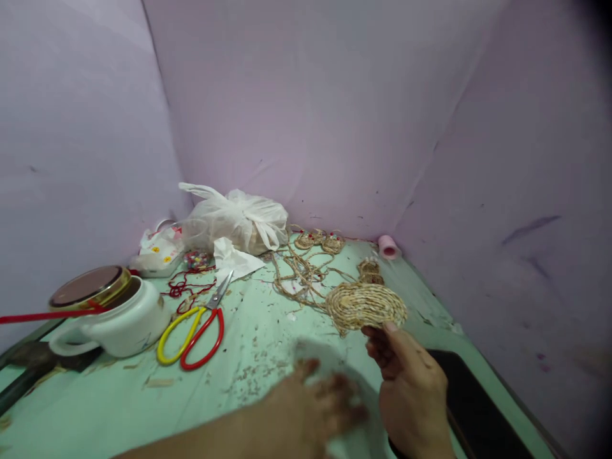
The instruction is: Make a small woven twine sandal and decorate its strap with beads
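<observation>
**Head view: woven oval in the right hand, rope and tools spread behind**

Head camera looks down on a pale green surface (pixel 119 408) littered with fibre scraps, which suggests that cutting and winding are well under way. Judging from this, the rope coil (pixel 366 306) is mostly made: it is already a flat oval of many turns. Its end seems not yet finished, because loose rope (pixel 301 277) lies in a tangle just behind it.

At the back, against the wall, stands a knotted plastic bag (pixel 239 220). On the left is a white pot (pixel 119 319) with a brass-coloured lid.

The right hand (pixel 411 389) comes up from the bottom edge, wrist low. Its grip is clamped on the near rim of the rope coil, thumb on top and the other fingers curled below, so the coil is lifted slightly above the surface, right of the middle. The left hand (pixel 315 408) is blurred. It lies palm down on a white sheet (pixel 315 354), and I cannot tell whether its grip is closed on the sheet or only resting.

Scissors (pixel 196 331) with one yellow and one red handle lie beside the pot. Red thread (pixel 184 287) curls near them. Two small coils (pixel 320 241) and a pink spool (pixel 388 247) sit at the far wall.
</observation>
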